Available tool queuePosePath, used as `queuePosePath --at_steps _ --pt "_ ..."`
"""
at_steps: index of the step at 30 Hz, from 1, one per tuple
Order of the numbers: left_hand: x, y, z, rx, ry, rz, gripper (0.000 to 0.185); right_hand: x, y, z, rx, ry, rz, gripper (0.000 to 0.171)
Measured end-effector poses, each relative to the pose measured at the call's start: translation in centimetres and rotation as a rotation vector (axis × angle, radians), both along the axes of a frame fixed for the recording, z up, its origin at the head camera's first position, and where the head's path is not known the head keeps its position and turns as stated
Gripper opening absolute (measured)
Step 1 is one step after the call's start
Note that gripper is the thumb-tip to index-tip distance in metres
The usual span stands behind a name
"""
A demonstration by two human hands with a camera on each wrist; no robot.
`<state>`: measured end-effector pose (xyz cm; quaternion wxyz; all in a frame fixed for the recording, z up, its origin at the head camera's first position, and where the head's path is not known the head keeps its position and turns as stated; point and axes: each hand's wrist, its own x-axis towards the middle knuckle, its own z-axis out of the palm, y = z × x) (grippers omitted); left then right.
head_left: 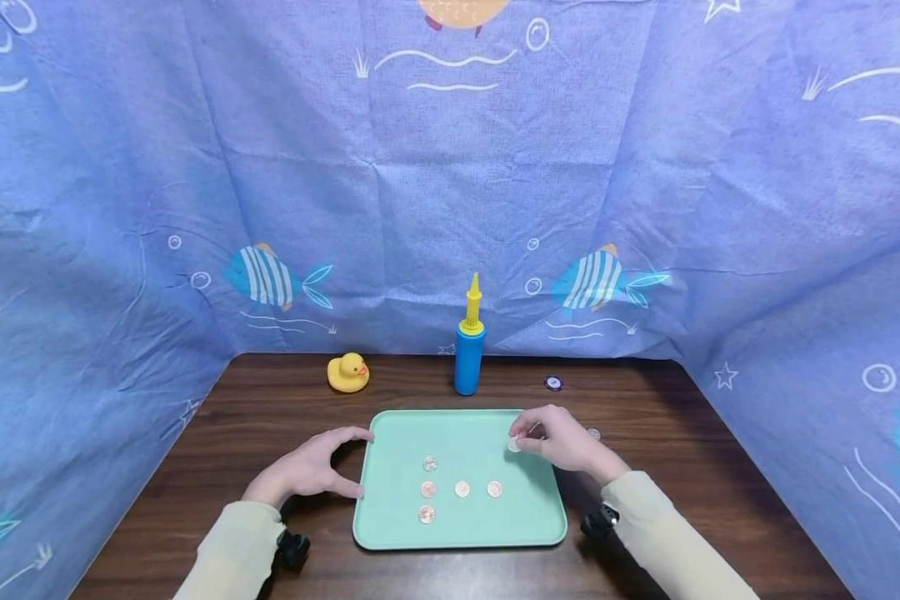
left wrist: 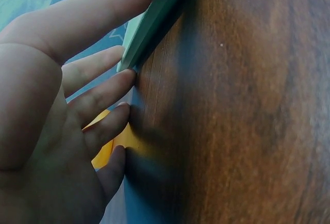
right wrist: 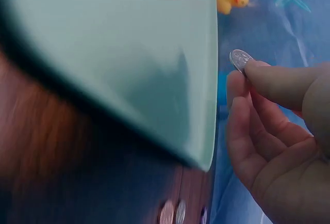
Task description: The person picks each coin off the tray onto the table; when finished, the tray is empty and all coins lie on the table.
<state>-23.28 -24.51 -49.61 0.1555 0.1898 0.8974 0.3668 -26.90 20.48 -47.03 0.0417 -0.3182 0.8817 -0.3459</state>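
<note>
A mint green tray lies in the middle of the brown table with several coins on it. My right hand hovers over the tray's far right corner and pinches a silver coin between thumb and forefinger. The right wrist view shows that coin held at the fingertips, above the tray. My left hand rests on the table at the tray's left edge. Its thumb and forefinger touch the rim. In the left wrist view the fingers lie straight against the tray's edge.
A yellow rubber duck and a blue pump with a yellow nozzle stand at the back of the table. A small purple disc and a loose coin lie right of the tray. Blue fish-print cloth walls the table in.
</note>
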Motion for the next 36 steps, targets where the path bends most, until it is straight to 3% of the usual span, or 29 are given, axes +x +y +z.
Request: queuePosePath --at_steps 17,29,36 --pt "0.0 -0.1 -0.1 0.010 0.014 -0.014 0.083 0.4 6.6 -1.3 -0.051 0.001 -0.130 0.010" --pt "-0.1 0.0 -0.1 0.012 0.010 -0.007 0.084 1.4 9.3 -2.1 0.023 0.098 -0.233 0.014" --pt "-0.1 -0.1 -0.2 0.010 0.015 -0.006 0.084 1.3 9.6 -2.7 0.100 0.109 -0.281 0.016"
